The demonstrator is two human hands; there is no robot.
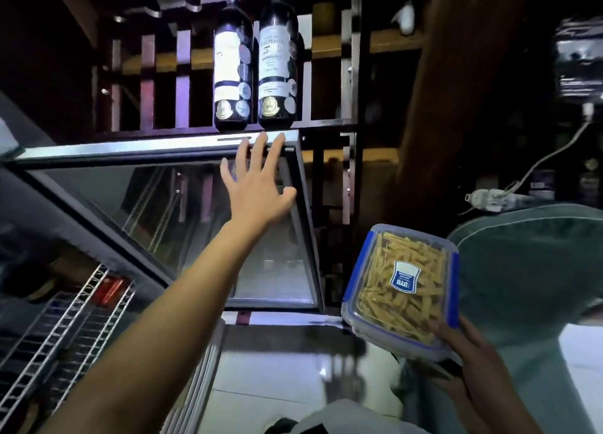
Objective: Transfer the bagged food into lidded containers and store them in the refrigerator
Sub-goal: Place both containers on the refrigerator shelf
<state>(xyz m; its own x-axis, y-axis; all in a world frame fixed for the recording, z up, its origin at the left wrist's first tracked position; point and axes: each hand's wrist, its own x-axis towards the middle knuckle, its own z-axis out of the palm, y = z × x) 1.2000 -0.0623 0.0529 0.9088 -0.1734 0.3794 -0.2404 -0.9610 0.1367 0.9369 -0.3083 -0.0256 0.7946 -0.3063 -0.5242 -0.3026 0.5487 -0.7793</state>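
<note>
Two hands. Left hand (257, 185): fingers spread, tips at the top edge of the open glass door (208, 211), grasping nothing. Right hand (470, 358): closed under the near corner of the lidded container (404, 290), held above bare floor (277, 368), right of the door. Wire shelves (65, 329) at left.

The refrigerator door (182, 205) stood swung open in the middle of the view, and everything else lay around it. Left of the door were the refrigerator's wire shelves (65, 329). Directly above the door's top edge two wine bottles (256, 71) stood side by side on a rack (326, 74) that rose behind them. The left hand (257, 185) lay spread against the door near its upper right corner. Right of the door and lower, the right hand (473, 361) held the lidded container (403, 290) from beneath, with the food (385, 303) inside it. Farther right of the door lay a power strip (489, 198). Below the door lay the floor (277, 384).
</note>
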